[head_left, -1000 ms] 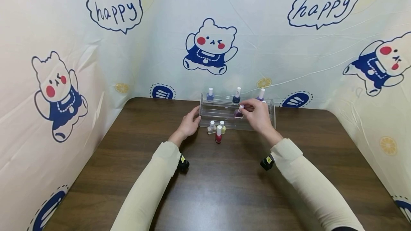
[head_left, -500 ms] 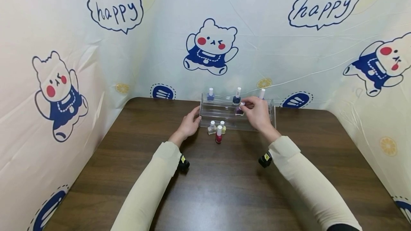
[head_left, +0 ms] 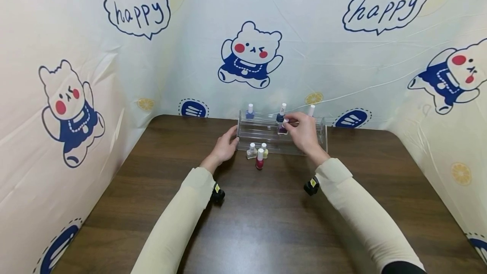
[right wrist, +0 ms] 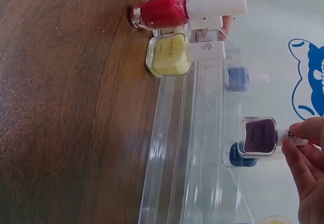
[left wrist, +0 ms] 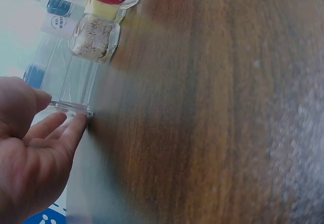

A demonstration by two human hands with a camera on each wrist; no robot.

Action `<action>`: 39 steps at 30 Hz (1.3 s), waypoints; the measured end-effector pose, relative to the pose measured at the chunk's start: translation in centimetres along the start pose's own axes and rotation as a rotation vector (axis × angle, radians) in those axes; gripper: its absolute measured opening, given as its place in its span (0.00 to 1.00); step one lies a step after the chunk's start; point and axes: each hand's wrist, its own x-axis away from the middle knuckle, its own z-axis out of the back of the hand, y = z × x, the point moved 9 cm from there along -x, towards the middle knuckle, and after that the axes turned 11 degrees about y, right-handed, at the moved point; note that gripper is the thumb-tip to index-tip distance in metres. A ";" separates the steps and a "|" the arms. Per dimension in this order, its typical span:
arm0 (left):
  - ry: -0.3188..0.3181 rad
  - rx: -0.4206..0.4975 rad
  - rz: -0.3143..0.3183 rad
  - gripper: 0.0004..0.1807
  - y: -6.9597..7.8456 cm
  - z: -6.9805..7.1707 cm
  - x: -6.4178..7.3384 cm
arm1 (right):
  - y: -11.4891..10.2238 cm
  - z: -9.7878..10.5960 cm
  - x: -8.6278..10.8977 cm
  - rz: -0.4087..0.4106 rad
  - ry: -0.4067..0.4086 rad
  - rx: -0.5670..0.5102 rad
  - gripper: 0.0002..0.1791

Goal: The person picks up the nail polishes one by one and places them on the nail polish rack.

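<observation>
The right hand (head_left: 305, 132) pinches the purple bottle (right wrist: 260, 136) by its white cap (right wrist: 284, 134), in front of the dark blue bottle (right wrist: 234, 154); whether it touches the clear rack (head_left: 258, 135) I cannot tell; the left hand (head_left: 223, 147), fingers loosely extended, touches the rack's left end

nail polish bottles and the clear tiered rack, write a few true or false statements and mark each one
The right hand holds the purple nail polish bottle. True.
The red nail polish bottle and the yellow nail polish bottle both stand on the table. True.
The left hand holds the red nail polish bottle. False: it touches one end of the clear tiered rack.
The yellow nail polish bottle lies on its side. False: it stands upright.
</observation>
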 end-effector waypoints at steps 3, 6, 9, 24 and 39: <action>-0.002 0.003 0.001 0.31 -0.1 -0.1 0.0 | 0.1 -0.2 -0.1 0.006 0.006 0.002 0.10; -0.004 0.010 -0.002 0.31 -0.1 -0.1 -0.1 | 0.3 -0.4 -0.2 0.009 0.012 -0.002 0.10; -0.002 0.013 -0.006 0.31 -0.2 -0.1 -0.2 | 0.6 -0.7 -0.2 0.005 0.019 -0.002 0.10; -0.003 0.009 -0.004 0.31 0.0 -0.1 0.0 | 2.0 -1.7 -0.3 -0.035 0.026 0.036 0.10; -0.001 0.007 0.003 0.30 0.1 0.0 0.1 | 2.6 -2.3 -0.2 -0.040 0.037 0.044 0.08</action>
